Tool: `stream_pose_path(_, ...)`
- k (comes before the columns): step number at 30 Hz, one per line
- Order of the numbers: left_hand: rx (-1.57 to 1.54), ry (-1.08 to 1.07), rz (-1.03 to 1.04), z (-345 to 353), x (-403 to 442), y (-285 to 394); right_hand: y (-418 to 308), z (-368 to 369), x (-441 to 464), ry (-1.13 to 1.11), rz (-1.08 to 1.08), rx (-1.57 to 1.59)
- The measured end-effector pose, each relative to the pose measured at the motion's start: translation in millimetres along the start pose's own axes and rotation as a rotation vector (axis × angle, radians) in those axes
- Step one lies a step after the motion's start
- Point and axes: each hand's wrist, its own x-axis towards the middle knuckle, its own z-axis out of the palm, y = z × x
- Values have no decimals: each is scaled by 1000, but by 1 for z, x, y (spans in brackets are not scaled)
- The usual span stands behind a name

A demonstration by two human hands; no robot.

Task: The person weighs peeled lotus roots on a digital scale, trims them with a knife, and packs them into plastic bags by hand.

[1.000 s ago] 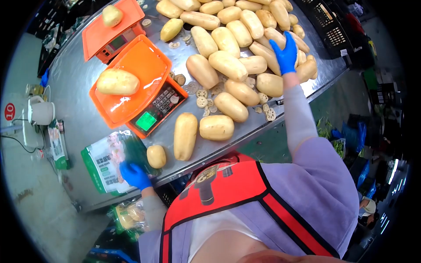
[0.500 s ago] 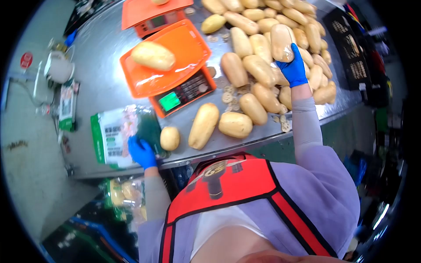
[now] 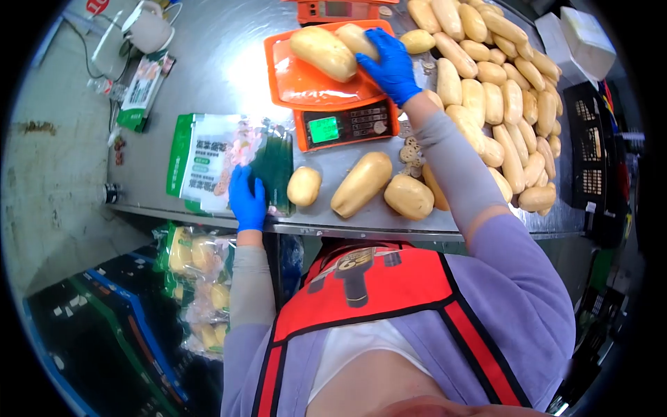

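Observation:
My right hand (image 3: 390,66), in a blue glove, is closed round the right end of a pale lotus root piece (image 3: 354,40) on the orange scale tray (image 3: 292,83). Beside that piece lies a larger lotus root (image 3: 323,53). The scale's green display (image 3: 323,129) is lit. My left hand (image 3: 247,198), also gloved in blue, rests with fingers apart on the lower part of a flat printed plastic bag (image 3: 215,156). Just right of the bag stands a short root piece (image 3: 304,186), with two longer ones further right.
A large pile of lotus roots (image 3: 511,97) covers the table's right side. A second orange scale (image 3: 340,10) is at the top. Black crates (image 3: 590,146) stand at the right edge. Filled bags (image 3: 201,278) lie below the table at the left. Root slices (image 3: 411,154) lie near the scale.
My right hand has carried a lotus root piece from the pile leftward to the scale tray. The view has shifted, and my left hand has stayed on the bag.

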Motion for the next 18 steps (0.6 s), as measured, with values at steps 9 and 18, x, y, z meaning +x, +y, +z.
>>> stream_pose_path(9, -128, 132, -150, -41, -33, 17, -12, -47, -14, 191, 162, 598)
stream_pose_path(18, -324, 120, -176, -37, -33, 28, -68, 7, -9, 23, -220, 259)
